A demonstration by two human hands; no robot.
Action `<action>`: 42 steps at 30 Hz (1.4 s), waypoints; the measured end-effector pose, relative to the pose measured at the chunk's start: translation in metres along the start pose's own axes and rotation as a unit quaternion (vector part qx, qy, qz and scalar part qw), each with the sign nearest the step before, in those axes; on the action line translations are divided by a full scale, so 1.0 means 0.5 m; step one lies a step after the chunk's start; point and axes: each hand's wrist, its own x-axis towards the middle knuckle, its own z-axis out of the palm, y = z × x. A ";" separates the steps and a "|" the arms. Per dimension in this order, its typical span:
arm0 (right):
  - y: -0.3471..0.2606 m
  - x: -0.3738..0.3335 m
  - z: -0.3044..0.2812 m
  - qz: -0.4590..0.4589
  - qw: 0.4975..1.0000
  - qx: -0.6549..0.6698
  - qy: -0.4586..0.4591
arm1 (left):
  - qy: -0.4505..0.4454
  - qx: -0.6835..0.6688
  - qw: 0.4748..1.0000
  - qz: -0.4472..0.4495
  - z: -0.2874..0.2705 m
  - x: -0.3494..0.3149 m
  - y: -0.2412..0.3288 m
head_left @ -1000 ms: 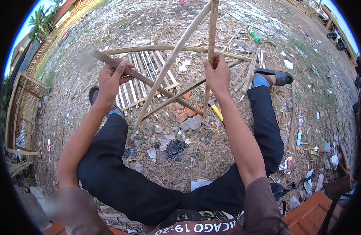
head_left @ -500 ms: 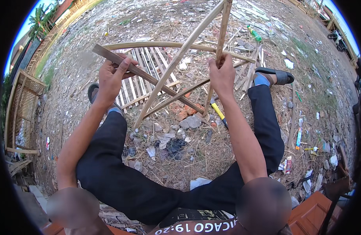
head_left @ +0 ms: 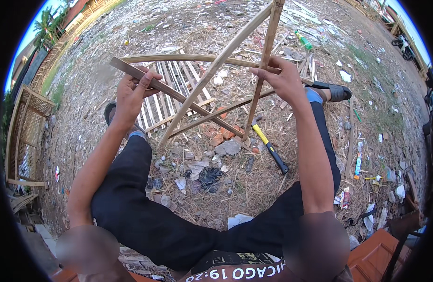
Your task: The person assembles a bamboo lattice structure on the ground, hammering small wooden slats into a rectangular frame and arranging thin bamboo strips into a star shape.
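Brown wood forms the slanting strip [head_left: 174, 95], which we pinch near its upper-left end between the thumb and fingers of the left hand [head_left: 134, 96], while the right hand [head_left: 288, 81] hangs half-spread at the upright strip [head_left: 259, 85]; we cannot tell whether it grips. We judge the step in hand as steadying both strips, and the next move calls for a firm hold on the upright. Clearance lies toward us, above the straw-strewn ground [head_left: 216, 202] between the trouser legs [head_left: 127, 174], bounded near the upright's foot by the hammer [head_left: 268, 144]
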 end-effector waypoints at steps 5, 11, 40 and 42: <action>-0.064 0.002 -0.035 0.051 0.989 -0.055 -0.129 | 0.017 0.003 1.000 -0.020 -0.009 -0.002 -0.009; -0.052 0.008 -0.046 0.044 0.990 -0.019 -0.135 | 0.020 -0.004 0.999 -0.037 -0.004 0.007 -0.013; -0.102 0.055 0.020 -0.038 0.979 -0.064 -0.192 | -0.023 0.534 0.807 0.252 0.061 0.005 0.050; -0.119 0.076 0.020 -0.056 0.974 -0.087 -0.203 | -0.035 0.575 0.791 0.205 0.076 0.019 0.038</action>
